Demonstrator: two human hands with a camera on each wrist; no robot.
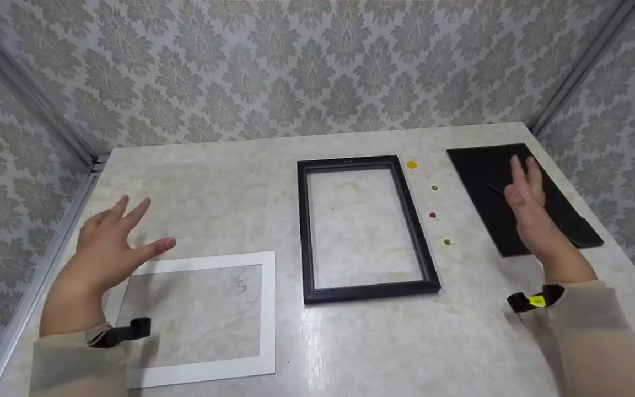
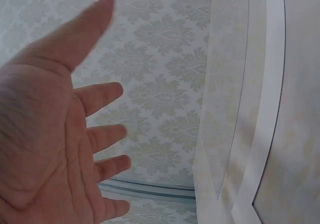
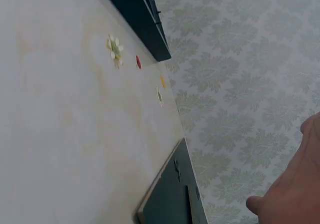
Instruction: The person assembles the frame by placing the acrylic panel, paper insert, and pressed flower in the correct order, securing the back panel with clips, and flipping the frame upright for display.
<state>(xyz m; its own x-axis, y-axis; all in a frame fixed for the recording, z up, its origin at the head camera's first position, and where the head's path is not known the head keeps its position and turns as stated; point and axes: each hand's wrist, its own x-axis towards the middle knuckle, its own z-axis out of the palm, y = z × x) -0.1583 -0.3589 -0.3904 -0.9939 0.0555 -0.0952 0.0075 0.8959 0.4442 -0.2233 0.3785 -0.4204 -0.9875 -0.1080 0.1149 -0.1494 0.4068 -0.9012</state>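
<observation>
My left hand (image 1: 109, 248) hovers with spread fingers over the far left corner of a white mat frame (image 1: 268, 314). The left wrist view has that palm (image 2: 45, 149) holding nothing. On the right, my other hand (image 1: 532, 215) is raised above a black backing board (image 1: 480, 187), fingers extended and nothing held. Between the hands lies a black picture frame (image 1: 305, 237) with the tabletop visible through its opening. Beside its right edge is a loose row of small flowers: an orange one (image 1: 412, 165), a red one (image 1: 432, 215) and two pale ones, the nearer pale flower (image 1: 447, 242) lying lowest.
A thin dark squiggle (image 1: 240, 280) shows inside the mat's opening. A faint straight-edged outline, possibly a clear sheet (image 2: 232, 83), lies beyond the mat. Patterned walls (image 1: 345, 71) enclose the marbled table (image 1: 372, 347) at the back and sides.
</observation>
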